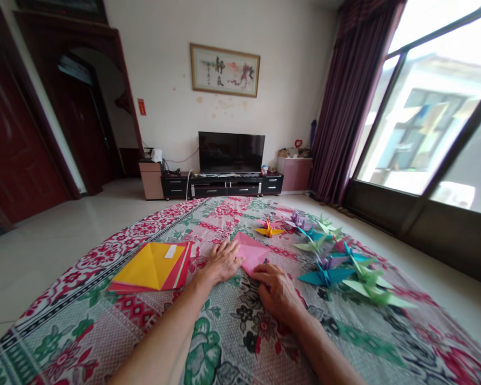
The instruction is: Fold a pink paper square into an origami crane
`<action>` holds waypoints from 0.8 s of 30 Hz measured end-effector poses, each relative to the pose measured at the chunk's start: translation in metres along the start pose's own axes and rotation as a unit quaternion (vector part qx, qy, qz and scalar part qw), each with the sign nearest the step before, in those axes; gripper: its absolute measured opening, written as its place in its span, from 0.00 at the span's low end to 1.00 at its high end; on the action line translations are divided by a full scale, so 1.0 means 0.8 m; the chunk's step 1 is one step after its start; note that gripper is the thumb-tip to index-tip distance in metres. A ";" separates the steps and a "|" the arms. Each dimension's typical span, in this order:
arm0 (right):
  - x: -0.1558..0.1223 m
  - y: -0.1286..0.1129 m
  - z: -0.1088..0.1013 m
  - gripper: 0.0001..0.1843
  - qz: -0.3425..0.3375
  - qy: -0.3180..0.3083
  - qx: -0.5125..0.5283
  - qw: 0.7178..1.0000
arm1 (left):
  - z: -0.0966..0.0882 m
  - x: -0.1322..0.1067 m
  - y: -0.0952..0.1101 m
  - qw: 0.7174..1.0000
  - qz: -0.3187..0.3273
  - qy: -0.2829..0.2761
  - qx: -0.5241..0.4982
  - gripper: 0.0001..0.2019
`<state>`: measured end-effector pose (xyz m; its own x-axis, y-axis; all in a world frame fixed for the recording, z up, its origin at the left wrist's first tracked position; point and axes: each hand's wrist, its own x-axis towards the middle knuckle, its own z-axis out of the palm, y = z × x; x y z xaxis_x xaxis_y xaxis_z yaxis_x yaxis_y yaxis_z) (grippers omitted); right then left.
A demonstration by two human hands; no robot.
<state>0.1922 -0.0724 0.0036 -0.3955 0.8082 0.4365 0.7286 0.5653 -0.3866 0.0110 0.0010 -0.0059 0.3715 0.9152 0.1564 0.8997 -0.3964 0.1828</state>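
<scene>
A pink sheet of origami paper [253, 251], folded into a smaller shape with creases across it, lies on the patterned tablecloth in front of me. My left hand [223, 261] rests flat with fingers stretched out, its fingertips on the paper's left edge. At the near corner, my right hand [277, 291] has its fingers bent together, with thumb and fingertips on the paper. To the left lies a stack of creased coloured sheets [146, 266], yellow on top with red and pink below. A small white slip [170, 251] sits on the stack.
Several folded paper cranes stand on the right, among them a blue crane [326, 275] and a green crane [371, 289]. An orange-yellow crane [269, 230] sits beyond the pink paper. The tablecloth [208, 342] covers a round table. Further off stands a television [231, 152].
</scene>
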 end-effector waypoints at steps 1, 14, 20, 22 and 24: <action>0.000 0.001 -0.001 0.23 0.004 -0.001 0.003 1.000 | 0.000 0.000 0.000 1.000 0.000 -0.002 0.000 0.25; -0.001 0.023 -0.006 0.25 -0.050 -0.012 0.046 0.998 | -0.013 -0.005 0.004 0.999 -0.014 -0.047 -0.008 0.30; -0.001 0.020 -0.004 0.25 -0.059 -0.010 0.037 0.998 | -0.011 -0.005 0.005 0.999 -0.018 -0.038 -0.005 0.31; -0.001 0.019 -0.004 0.24 -0.058 -0.011 0.038 0.998 | -0.010 -0.004 0.005 0.999 -0.021 -0.036 -0.005 0.30; -0.001 0.018 -0.005 0.24 -0.056 -0.012 0.040 0.998 | -0.010 -0.004 0.005 0.999 -0.024 -0.037 -0.005 0.30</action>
<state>0.2053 -0.0656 0.0012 -0.4855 0.7427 0.4611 0.6327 0.6625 -0.4010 0.0114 -0.0043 0.0023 0.3439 0.9361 0.0741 0.9148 -0.3518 0.1984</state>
